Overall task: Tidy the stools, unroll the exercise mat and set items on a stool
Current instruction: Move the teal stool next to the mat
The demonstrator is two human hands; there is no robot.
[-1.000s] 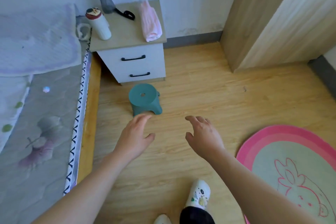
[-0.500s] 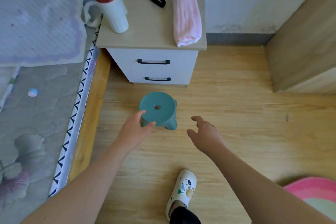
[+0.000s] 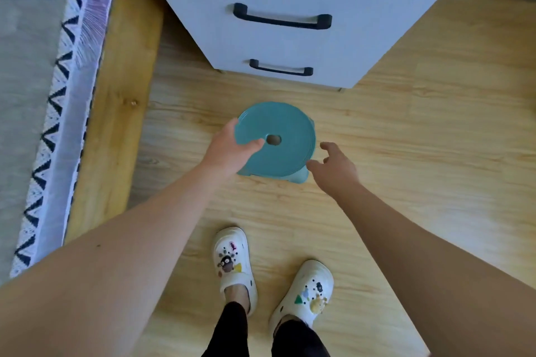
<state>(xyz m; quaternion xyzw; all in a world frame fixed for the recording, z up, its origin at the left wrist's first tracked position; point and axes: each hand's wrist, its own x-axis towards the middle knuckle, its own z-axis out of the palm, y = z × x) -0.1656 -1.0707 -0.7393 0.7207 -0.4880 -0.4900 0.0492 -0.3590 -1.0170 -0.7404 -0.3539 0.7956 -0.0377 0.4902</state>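
While the left hand (image 3: 229,151) clasps the teal stool (image 3: 285,124), the right hand (image 3: 336,172) hovers empty, fingers spread, the stool just to its left.

We see 1 small teal plastic stool (image 3: 293,153), upright on the wooden floor (image 3: 406,171) with its seat facing up. The seat is round, ringed with fine concentric ridges, with 1 small hole at its centre. Short teal legs show beneath the near edge. It sits just in front of the white drawer cabinet (image 3: 290,46), near the bed frame (image 3: 116,101).
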